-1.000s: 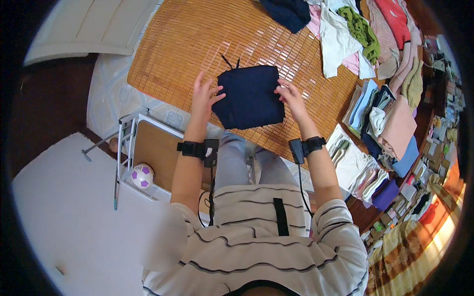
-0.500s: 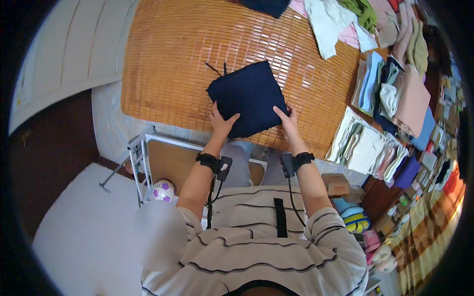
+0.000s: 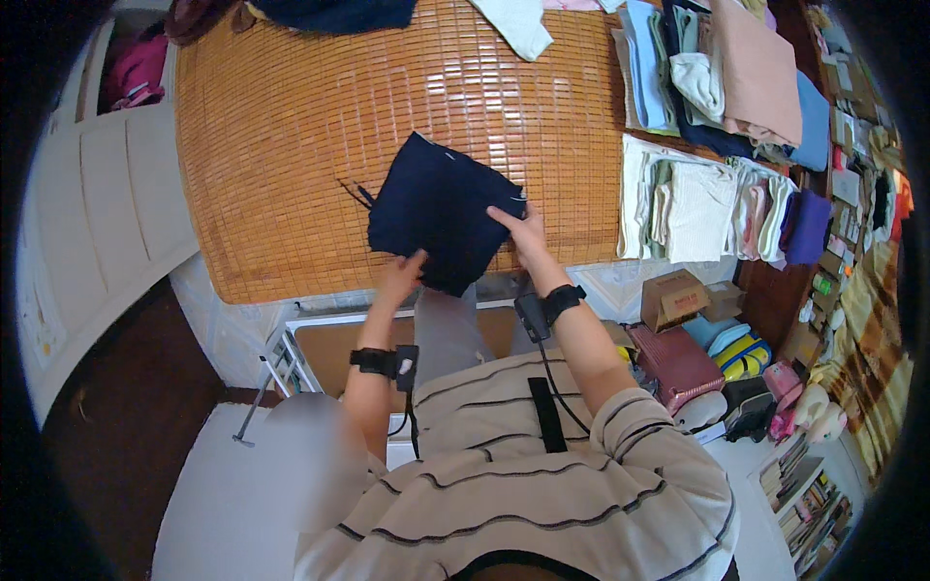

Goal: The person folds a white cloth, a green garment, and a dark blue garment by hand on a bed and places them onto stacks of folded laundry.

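Observation:
A dark navy garment (image 3: 441,208), folded into a rough square, sits at the near edge of the bamboo mat (image 3: 281,174). Two thin dark cords stick out from its left side, and its lowest corner hangs past the mat's edge above my legs. My left hand (image 3: 398,277) pinches the lower left edge, thumb on top and the other fingers partly hidden. At the right edge, my right hand (image 3: 523,229) grips the cloth with the thumb over it and the fingers mostly underneath.
Folded clothes (image 3: 697,198) stand in rows on the mat's right, with a pink folded cloth (image 3: 756,73) behind them. Another dark garment (image 3: 334,12) lies at the far edge. Below on the right are a cardboard box (image 3: 675,299) and a maroon suitcase (image 3: 681,363).
My view has turned, so the scene sits differently. The navy garment has been turned counterclockwise, its cords now pointing left. Both hands still hold its edges, the left one at the lower left.

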A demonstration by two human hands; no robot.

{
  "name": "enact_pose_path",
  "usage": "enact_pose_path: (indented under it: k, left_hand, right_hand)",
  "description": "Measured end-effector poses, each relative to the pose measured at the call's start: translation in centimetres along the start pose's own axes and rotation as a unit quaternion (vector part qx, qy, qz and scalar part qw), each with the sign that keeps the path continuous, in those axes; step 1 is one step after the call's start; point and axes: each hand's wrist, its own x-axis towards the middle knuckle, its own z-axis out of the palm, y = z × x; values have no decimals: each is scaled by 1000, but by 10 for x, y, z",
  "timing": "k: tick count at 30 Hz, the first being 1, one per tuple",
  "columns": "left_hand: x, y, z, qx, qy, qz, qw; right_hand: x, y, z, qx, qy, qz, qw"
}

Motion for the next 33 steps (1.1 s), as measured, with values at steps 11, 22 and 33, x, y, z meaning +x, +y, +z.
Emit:
enact_pose_path:
  k: [11, 22, 33]
  left_hand:
    - [48, 43, -49, 282, 303, 346, 842]
    - [16, 59, -10, -287, 1, 115, 951]
    - [-83, 118, 166, -329, -347, 124, 870]
  right_hand:
    - [-22, 3, 45, -15, -83, -136, 987]
    - [-70, -112, -19, -105, -352, -284, 886]
    - [-134, -205, -200, -130, -309, -90, 938]
